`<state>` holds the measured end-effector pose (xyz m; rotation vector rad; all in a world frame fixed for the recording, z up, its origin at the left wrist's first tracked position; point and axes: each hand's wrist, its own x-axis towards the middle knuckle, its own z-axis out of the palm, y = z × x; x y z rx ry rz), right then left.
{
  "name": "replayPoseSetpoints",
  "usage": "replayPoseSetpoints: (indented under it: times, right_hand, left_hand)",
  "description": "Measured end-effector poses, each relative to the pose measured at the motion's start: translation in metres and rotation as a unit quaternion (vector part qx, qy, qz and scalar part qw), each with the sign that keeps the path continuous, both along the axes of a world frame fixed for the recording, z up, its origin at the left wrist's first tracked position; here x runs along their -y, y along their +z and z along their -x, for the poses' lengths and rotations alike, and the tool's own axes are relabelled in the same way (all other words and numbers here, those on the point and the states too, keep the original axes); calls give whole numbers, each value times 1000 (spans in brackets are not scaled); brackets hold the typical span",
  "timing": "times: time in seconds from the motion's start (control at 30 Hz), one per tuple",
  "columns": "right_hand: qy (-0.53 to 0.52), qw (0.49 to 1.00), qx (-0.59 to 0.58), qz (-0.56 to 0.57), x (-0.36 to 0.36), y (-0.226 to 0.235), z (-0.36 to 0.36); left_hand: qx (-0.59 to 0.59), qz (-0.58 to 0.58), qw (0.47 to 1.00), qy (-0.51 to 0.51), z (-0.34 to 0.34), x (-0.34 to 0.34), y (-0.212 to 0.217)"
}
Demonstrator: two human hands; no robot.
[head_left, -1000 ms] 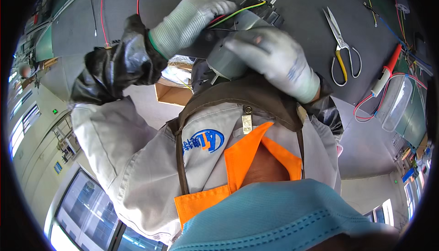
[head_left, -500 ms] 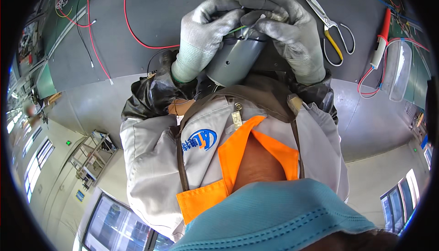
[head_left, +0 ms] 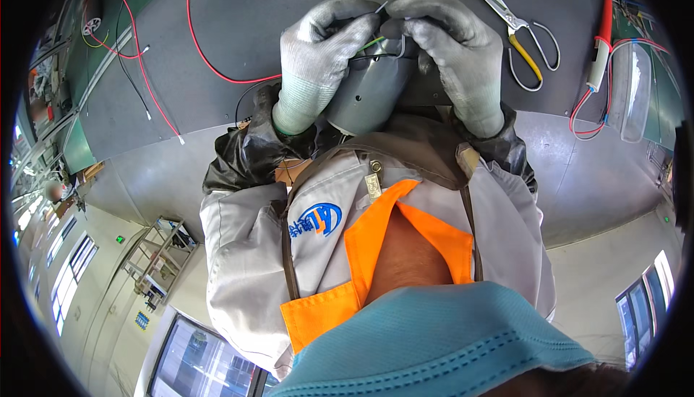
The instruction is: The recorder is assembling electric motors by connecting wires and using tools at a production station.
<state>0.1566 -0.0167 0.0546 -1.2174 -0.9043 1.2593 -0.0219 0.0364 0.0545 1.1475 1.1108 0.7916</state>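
Note:
My gloved left hand [head_left: 325, 39] is closed in a pinch, with the end of a thin whitish strip [head_left: 382, 7] poking out at its fingertips. Close beside it, my gloved right hand [head_left: 452, 43] has thumb and forefinger pressed together. A pale strip [head_left: 402, 46] hangs from just below those right fingertips; whether both pale pieces are one strip, I cannot tell. Under the hands a grey metal cylinder [head_left: 365, 100], like a motor housing, leans against my apron. A green-yellow wire [head_left: 371, 44] and a black wire run at its upper end, partly hidden by the fingers.
Scissors with one yellow handle [head_left: 517, 32] lie open-bladed to the right on the dark worktop [head_left: 238, 6]. Beyond them is a red-and-white handheld tool [head_left: 601, 43] with a cable, beside a clear tray [head_left: 627, 93]. Red wires [head_left: 210, 57] and a small motor [head_left: 92, 12] are at left.
My right fingers have drawn in from a spread position to a pinch close to the left fingertips. The whitish strip end now shows between the hands. The cylinder stays against my apron.

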Motion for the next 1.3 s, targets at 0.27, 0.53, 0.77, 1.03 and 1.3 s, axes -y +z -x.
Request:
replayPoseSetpoints:
  times: [0.27, 0.53, 0.77, 1.03, 1.3]
  right_hand:
    - [-99, 987, -122, -46, -4, -30, 10]
    - [-56, 965, -249, -53, -4, -21, 8]
    - [-40, 968, -243, -40, 0, -14, 7]
    - [-47, 961, 266, -58, 36, -18, -11]
    - [-8, 838, 485, -251, 48, -21, -13]
  left_hand:
    - [-23, -40, 999, -25, 0, -1, -2]
    - [-51, -51, 996, -61, 2, -3, -1]
    - [-19, -5, 999, -46, 1, -6, 3]
    - [87, 135, 984, -75, 29, -17, -8]
    - [42, 56, 997, -40, 35, -4, -15]
